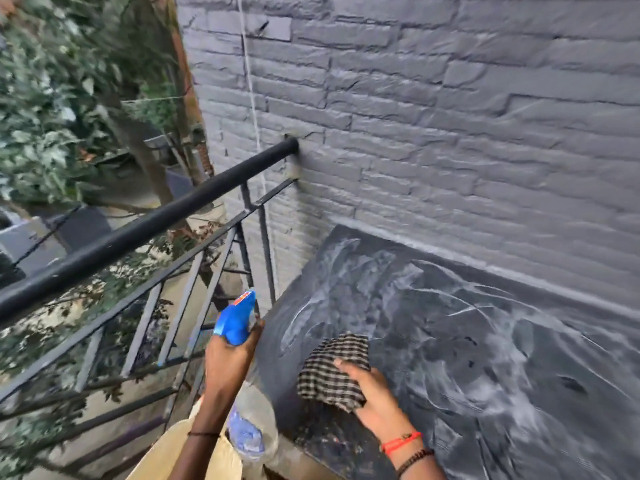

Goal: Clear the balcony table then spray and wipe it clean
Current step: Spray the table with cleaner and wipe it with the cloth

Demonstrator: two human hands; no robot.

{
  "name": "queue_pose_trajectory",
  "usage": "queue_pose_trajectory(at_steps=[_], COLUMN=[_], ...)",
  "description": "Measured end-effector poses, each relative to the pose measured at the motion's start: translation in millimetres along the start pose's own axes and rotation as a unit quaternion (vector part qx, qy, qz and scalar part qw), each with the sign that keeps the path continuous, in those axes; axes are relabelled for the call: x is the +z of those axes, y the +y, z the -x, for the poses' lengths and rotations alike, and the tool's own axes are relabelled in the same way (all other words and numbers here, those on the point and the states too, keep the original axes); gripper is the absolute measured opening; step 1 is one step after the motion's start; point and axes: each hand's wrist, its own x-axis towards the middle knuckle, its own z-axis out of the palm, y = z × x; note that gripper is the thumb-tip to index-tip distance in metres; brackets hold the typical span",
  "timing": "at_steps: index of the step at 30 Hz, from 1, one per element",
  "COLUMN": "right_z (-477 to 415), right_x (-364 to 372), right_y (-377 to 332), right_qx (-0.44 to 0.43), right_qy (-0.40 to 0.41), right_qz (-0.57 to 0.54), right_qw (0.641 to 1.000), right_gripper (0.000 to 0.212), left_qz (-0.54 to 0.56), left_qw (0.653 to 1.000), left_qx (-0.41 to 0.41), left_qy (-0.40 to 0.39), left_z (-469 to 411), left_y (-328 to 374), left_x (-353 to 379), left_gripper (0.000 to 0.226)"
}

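A: What am I looking at on head cam?

B: I'm seeing the dark table point(485, 341) filling the 4 o'clock part of the view, its far edge touching the grey brick wall point(450, 116). Its top is showing white wet swirls almost all over.

A: Right hand?

B: The right hand point(374, 393) is lying on the checked cloth point(332, 368) near the table's left edge, at about 6 o'clock in the view. Fingers are pressing together flat on top of the cloth, thumb tucking under its near edge. The cloth is sitting bunched on the tabletop. Red and dark bands are showing on that wrist.

A: Left?

B: The left hand point(230, 358) is wrapping tight around the neck of the spray bottle point(237, 320), just off the table's left edge, at 9 o'clock from the cloth. The blue head is pointing up and away, toward 12 o'clock. The clear body is hanging below the hand; I'm seeing it blurred.

A: Surroundings?

B: The black railing point(138, 230) is running from 9 o'clock up to the wall. Foliage is showing beyond it. Something tan is sitting under the left forearm; I can't tell what.
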Motion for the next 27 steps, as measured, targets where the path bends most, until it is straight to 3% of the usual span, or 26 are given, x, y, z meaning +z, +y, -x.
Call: queue_pose_trajectory(at_steps=[6, 10, 13, 15, 17, 19, 22, 26, 27], right_z=[-12, -26, -37, -54, -67, -77, -92, -113, -119], right_x=[-43, -73, -96, -108, -122, -129, -149, -158, -161], right_y=[-60, -96, -122, -137, -151, -162, -170, -180, -180], right_qx=[-0.011, -0.004, -0.028, -0.007, -0.027, -0.064, -0.105, -0.150, -0.148], right_qy=[0.032, 0.028, 0.042, 0.034, 0.051, 0.057, 0.023, 0.016, 0.003], right_qz=[-0.052, -0.066, -0.012, -0.033, 0.084, 0.178, 0.371, 0.483, 0.477], right_qw=[0.998, 0.997, 0.999, 0.999, 0.995, 0.980, 0.922, 0.862, 0.866], right_gripper=[0.025, 0.033, 0.030, 0.023, 0.019, 0.030, 0.049, 0.048, 0.044], left_qz=[0.007, -0.011, -0.029, -0.057, -0.095, -0.133, -0.173, -0.192, -0.198], left_qw=[0.996, 0.995, 0.995, 0.995, 0.993, 0.989, 0.983, 0.978, 0.976], left_qx=[0.029, 0.031, 0.004, -0.003, -0.008, -0.003, 0.005, -0.001, -0.003], left_qy=[-0.086, -0.090, -0.098, -0.086, -0.075, -0.062, -0.058, -0.082, -0.085], left_z=[-14, -29, -47, -59, -68, -77, -91, -104, -108], left_y=[27, 40, 46, 47, 48, 52, 55, 59, 60], left_x=[69, 113, 145, 167, 185, 202, 227, 251, 258], left_gripper=[0.013, 0.018, 0.022, 0.019, 0.023, 0.029, 0.032, 0.040, 0.043])
